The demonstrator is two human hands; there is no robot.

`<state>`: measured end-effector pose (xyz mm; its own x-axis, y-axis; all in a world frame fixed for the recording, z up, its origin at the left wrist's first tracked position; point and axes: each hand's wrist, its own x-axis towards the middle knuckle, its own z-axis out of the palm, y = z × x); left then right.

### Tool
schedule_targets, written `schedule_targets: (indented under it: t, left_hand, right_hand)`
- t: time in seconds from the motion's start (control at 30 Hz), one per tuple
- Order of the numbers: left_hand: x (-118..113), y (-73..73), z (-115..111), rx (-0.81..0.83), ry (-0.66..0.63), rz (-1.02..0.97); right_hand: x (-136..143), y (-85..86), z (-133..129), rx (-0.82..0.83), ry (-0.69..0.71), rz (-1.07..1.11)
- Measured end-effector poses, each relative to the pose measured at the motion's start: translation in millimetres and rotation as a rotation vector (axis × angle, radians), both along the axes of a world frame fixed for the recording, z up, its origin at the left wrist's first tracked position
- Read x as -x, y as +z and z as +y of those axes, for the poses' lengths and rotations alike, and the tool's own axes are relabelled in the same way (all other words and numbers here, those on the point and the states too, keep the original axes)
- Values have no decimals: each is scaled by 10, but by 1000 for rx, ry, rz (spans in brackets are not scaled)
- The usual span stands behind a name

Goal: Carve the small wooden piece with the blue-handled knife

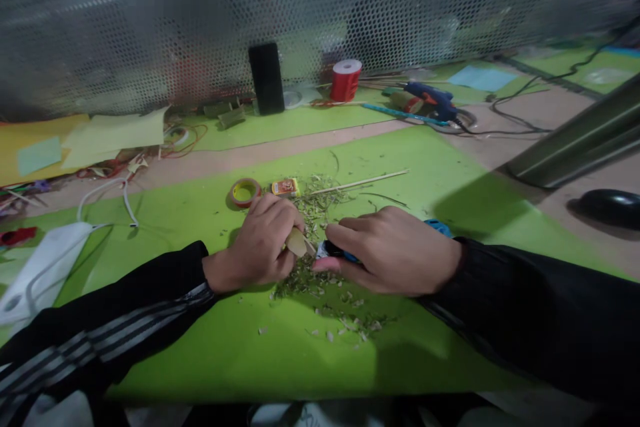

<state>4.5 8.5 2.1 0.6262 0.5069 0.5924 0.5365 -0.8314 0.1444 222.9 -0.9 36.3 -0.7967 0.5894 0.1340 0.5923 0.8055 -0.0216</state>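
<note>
My left hand (263, 240) is closed around a small pale wooden piece (296, 242) with a rounded end; most of it is hidden by the fingers. A utility knife (437, 227) with a blue and black handle is wrapped in my right hand (395, 250). Its front end points left and meets the wooden piece, or comes very near it; the blade edge is too blurred to make out. Wood shavings (320, 213) lie beneath and around both hands on the green mat (200, 340).
Beyond my hands lie a tape roll (245, 193), a matchbox (285, 187) and a thin stick (367, 181). Farther back are a phone (267, 79), a red spool (345, 81) and a glue gun (433, 99). A white power strip (45, 267) sits left; a metal cylinder (580, 133) and black mouse (610, 208) right.
</note>
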Motion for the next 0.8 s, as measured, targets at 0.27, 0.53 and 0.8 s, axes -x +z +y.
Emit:
schedule_targets:
  t: [0.27, 0.53, 0.8]
  left_hand:
    - [31, -13, 28, 57, -177, -103]
    - [11, -67, 58, 67, -257, -192]
    - [-2, 17, 25, 19, -195, -116]
  right_hand:
    - [-39, -12, 55, -63, -59, 41]
    - [-39, 23, 21, -93, 21, 77]
    - [-25, 22, -16, -139, 40, 131]
